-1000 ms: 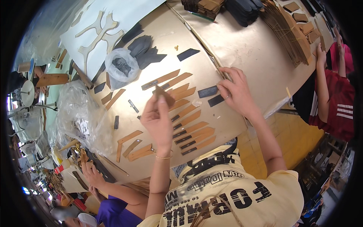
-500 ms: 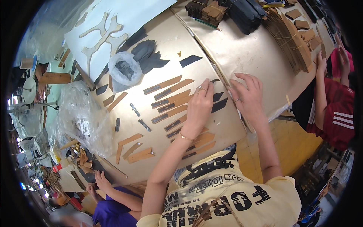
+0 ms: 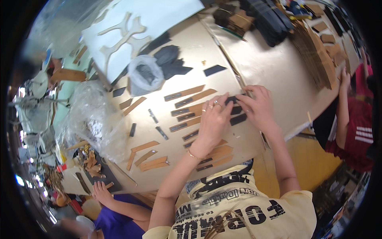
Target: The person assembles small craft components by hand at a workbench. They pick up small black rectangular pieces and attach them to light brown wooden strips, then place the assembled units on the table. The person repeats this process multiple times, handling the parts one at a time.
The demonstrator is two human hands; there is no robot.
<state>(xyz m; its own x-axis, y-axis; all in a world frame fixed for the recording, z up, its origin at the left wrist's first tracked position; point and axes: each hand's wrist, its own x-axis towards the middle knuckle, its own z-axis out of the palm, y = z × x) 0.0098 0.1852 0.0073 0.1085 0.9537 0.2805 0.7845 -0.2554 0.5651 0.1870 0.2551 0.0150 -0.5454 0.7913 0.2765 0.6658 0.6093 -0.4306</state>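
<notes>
Between my two hands is a small dark leather-like piece (image 3: pixel 231 99), gripped at its left by the fingertips of my left hand (image 3: pixel 215 117) and at its right by those of my right hand (image 3: pixel 258 106). Fingers cover most of it. Two more black slanted pieces (image 3: pixel 238 119) lie just below my fingers. Left of my left hand, brown strips (image 3: pixel 195 98) with slanted ends rest in a staggered column, each bearing a narrow dark inlay (image 3: pixel 173 96). Several of them are partly hidden under my left wrist and forearm.
A plastic bag (image 3: pixel 144 75) of dark bits stands beside black scraps (image 3: pixel 167 55). One black piece (image 3: pixel 215 70) lies ahead. Bundled brown strips (image 3: pixel 312 55) and black bundles (image 3: pixel 268 22) sit far right. Co-workers' arms show left (image 3: pixel 123 210) and right (image 3: pixel 343 107).
My hands have come together, and the right hand's fingers have closed onto the dark piece that the left held alone. The whole view has shifted slightly, and the co-worker at lower left moved a hand.
</notes>
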